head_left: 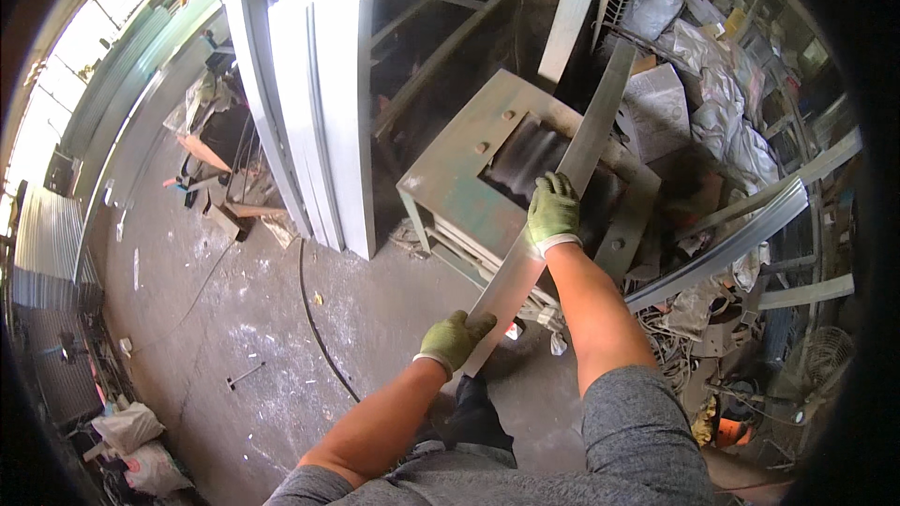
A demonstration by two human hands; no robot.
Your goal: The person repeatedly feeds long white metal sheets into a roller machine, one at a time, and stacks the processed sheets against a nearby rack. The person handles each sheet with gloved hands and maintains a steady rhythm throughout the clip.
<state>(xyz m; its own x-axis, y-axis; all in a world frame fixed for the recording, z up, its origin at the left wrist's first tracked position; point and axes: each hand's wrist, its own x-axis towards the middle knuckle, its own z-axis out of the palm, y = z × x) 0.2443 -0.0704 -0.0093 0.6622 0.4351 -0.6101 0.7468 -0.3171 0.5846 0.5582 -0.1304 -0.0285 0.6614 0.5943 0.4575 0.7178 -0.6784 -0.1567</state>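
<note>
We see the left hand, in a yellow-green work glove, grasping the left edge of a long, flat, silvery-grey metal strip close to its near end, though its underside is out of sight. Farther along, the right hand, gloved alike, lies over the strip; its fingertips' hold is hidden, so we cannot tell whether it clasps or only presses. The strip slants from near left to far right, above a boxy, worn greenish-grey metal machine, and we cannot make out whether they touch. The strip and right arm partly cover the machine's dark ribbed opening. Left of it stands a bright white stack of long panels, its top glare-washed. A thin black cable curves over the grey floor. On the far right, crumpled pale sacks blur into clutter; the fisheye rim cuts off the rest.
</note>
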